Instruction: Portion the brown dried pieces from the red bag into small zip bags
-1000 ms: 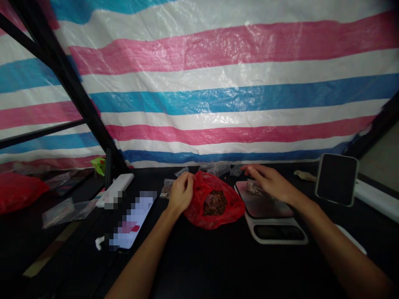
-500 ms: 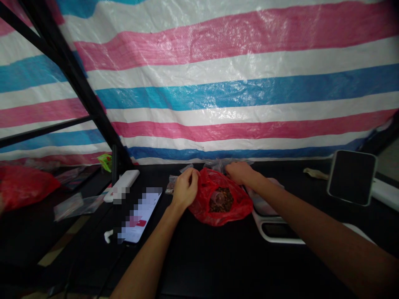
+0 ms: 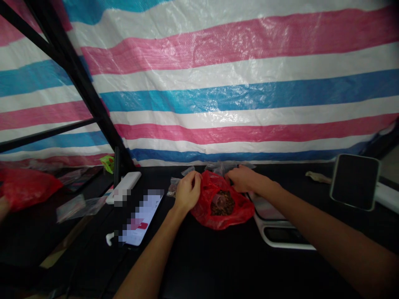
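Note:
A red plastic bag [image 3: 202, 209] lies with its mouth spread, showing small brown pieces [image 3: 229, 203] and a small clear cup [image 3: 220, 201] inside. My left hand [image 3: 188, 192] is closed at the bag's left rim, thumb and fingers pinched together. At the far right rim, my right hand [image 3: 246, 179] has its fingers curled against the red plastic; its fingertips are partly hidden. Just behind the bag are clear plastic bags [image 3: 218, 167]. A small clear packet [image 3: 172, 187] is beside my left hand. Under my right forearm sits a white scale [image 3: 269, 241].
A phone [image 3: 146, 218] with a lit screen, a white power bank [image 3: 126, 187] and a white earbud [image 3: 109, 238] lie left. A dark-screened device [image 3: 354, 181] stands right. Another person's hand [image 3: 3, 207] touches a red bag [image 3: 31, 187]. Striped sheeting [image 3: 218, 95] hangs behind.
My right hand has shifted slightly nearer along the bag's rim. Clear plastic seen over the scale beyond my forearm no longer shows there. The view has shifted slightly; my left hand keeps its place.

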`<action>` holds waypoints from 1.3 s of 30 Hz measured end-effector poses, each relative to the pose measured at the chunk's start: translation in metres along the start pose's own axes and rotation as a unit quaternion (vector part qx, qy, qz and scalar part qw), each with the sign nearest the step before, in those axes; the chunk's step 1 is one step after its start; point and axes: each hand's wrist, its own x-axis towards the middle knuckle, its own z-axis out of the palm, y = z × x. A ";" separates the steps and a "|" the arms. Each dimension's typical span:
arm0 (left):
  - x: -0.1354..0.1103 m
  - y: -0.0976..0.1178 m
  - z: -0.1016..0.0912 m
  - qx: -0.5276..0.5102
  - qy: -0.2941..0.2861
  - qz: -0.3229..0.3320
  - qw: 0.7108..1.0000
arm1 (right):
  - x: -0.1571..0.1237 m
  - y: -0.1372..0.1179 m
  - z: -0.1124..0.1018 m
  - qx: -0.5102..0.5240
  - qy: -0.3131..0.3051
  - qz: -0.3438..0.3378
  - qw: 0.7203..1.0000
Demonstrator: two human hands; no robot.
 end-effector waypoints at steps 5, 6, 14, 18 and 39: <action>0.001 0.000 -0.003 0.001 0.011 0.004 1.000 | -0.003 -0.011 0.004 -0.004 -0.016 -0.013 1.000; 0.001 0.001 -0.003 0.001 0.013 0.003 1.000 | -0.005 -0.009 0.001 0.001 -0.013 -0.012 1.000; 0.001 0.005 -0.003 0.000 0.021 0.014 1.000 | -0.039 -0.008 -0.040 0.233 0.080 -0.069 0.967; 0.001 0.004 -0.002 0.006 0.018 0.016 1.000 | -0.053 0.004 -0.041 0.338 0.187 -0.060 0.920; 0.002 -0.003 -0.003 -0.010 0.029 -0.002 1.000 | -0.121 0.100 0.030 0.289 0.423 0.182 0.839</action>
